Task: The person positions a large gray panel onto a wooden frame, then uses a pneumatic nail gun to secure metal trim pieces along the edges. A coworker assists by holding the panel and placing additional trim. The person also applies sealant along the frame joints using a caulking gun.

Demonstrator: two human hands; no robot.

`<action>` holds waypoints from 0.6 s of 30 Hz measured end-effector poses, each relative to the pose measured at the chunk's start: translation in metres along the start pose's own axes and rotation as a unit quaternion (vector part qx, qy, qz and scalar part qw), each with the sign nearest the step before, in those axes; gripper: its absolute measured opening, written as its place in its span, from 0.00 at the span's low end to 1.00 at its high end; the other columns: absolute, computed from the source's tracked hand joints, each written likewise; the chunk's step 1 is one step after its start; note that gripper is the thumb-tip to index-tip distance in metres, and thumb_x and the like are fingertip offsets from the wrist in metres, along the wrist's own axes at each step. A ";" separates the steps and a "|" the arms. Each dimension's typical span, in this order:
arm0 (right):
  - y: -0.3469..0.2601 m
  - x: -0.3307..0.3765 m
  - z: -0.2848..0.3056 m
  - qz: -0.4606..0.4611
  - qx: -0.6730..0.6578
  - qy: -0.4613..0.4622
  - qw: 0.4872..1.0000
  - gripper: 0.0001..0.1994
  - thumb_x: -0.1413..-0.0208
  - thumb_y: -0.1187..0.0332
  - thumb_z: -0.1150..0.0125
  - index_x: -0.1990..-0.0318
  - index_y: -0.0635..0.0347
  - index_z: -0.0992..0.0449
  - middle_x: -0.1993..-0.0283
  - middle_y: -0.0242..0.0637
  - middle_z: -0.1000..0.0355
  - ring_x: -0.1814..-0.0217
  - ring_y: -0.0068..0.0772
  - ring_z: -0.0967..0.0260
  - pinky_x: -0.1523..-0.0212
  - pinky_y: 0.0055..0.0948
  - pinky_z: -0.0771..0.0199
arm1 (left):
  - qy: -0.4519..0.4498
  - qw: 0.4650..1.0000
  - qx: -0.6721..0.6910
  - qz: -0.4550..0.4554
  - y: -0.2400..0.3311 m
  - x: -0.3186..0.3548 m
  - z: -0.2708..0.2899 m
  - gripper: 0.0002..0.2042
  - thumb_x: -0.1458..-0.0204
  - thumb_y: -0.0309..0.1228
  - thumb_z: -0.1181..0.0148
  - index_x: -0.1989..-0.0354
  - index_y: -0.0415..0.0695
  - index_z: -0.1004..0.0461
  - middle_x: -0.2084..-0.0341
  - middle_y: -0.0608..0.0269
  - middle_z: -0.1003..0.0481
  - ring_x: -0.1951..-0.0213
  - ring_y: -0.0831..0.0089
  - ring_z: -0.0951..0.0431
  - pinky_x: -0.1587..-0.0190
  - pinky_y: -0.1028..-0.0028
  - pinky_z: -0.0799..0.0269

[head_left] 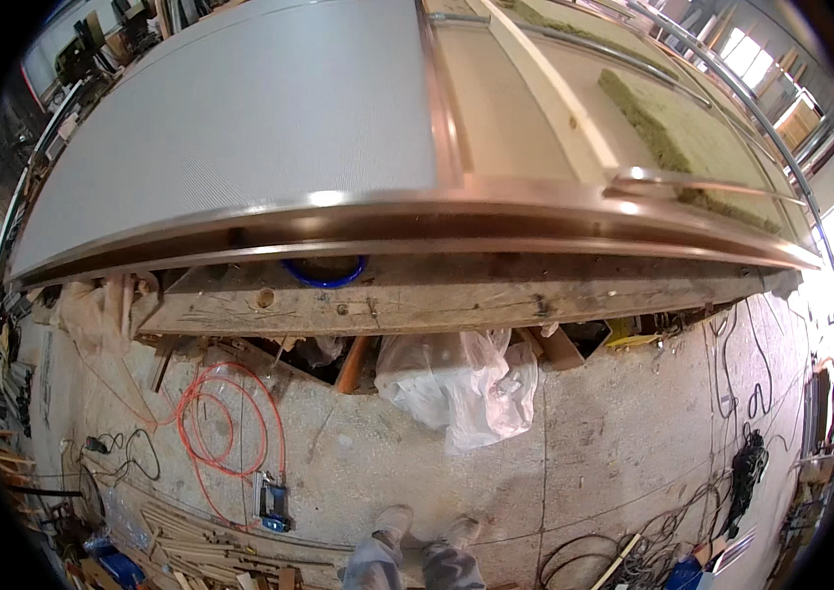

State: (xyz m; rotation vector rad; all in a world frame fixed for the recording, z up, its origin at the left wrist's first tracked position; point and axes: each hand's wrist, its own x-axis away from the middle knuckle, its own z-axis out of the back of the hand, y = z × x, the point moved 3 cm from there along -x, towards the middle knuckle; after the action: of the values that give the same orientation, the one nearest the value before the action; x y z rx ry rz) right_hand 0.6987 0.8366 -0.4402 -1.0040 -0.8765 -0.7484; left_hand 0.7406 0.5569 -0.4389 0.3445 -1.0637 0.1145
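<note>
Neither of my hands shows in the head view, so what they hold or touch cannot be seen. In front of me lies a large frame with a shiny copper-brown metal profile (358,236) along its near edge. A flat light grey sheet (259,108) fills its left part. On the right, the frame's inside is exposed, with a pale wooden strip (556,93) and a slab of greenish fibrous insulation (648,123) in it. A loose metal rod (721,185) reaches across the near right part.
Under the frame runs a worn wooden beam (387,307) beside a blue-rimmed container (326,283). Clear plastic sheeting (466,383) hangs below. On the concrete floor lie an orange hose (264,423), a blue-and-black tool (271,501), wood strips (205,551) and dark cables (658,531).
</note>
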 end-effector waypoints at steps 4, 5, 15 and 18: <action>0.037 0.006 -0.020 -0.018 0.018 0.003 1.000 0.15 0.27 0.55 0.49 0.49 0.55 0.23 0.64 0.34 0.24 0.63 0.36 0.26 0.63 0.42 0.23 | 0.045 0.997 0.062 0.003 -0.024 0.010 -0.004 0.33 0.35 0.51 0.43 0.31 0.38 0.35 0.50 0.29 0.22 0.63 0.37 0.17 0.56 0.35 0.23; 0.049 0.010 -0.023 -0.023 0.019 0.006 1.000 0.15 0.27 0.55 0.49 0.48 0.55 0.23 0.64 0.34 0.24 0.62 0.36 0.26 0.63 0.42 0.23 | 0.027 0.996 0.081 -0.006 -0.027 0.015 0.004 0.33 0.35 0.52 0.42 0.32 0.38 0.35 0.52 0.29 0.22 0.63 0.37 0.17 0.57 0.36 0.22; 0.180 0.080 -0.031 -0.072 0.038 0.016 0.997 0.19 0.22 0.53 0.54 0.42 0.55 0.23 0.59 0.34 0.23 0.58 0.34 0.27 0.59 0.41 0.24 | 0.089 0.996 0.024 -0.004 -0.007 0.049 0.094 0.33 0.35 0.51 0.42 0.31 0.38 0.35 0.43 0.32 0.24 0.57 0.37 0.16 0.60 0.39 0.20; 0.229 0.105 -0.040 -0.071 0.040 0.014 0.997 0.20 0.20 0.52 0.56 0.40 0.55 0.23 0.57 0.34 0.22 0.57 0.33 0.27 0.58 0.40 0.24 | 0.208 0.975 -0.047 -0.069 -0.030 0.021 0.028 0.36 0.35 0.51 0.42 0.27 0.38 0.38 0.36 0.30 0.29 0.48 0.37 0.19 0.54 0.41 0.20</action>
State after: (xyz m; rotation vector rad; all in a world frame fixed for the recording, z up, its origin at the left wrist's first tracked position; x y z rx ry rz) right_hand 0.9513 0.8679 -0.4474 -0.8640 -0.9539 -0.8395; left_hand 0.7350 0.5175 -0.4145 0.2906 -0.6266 0.0100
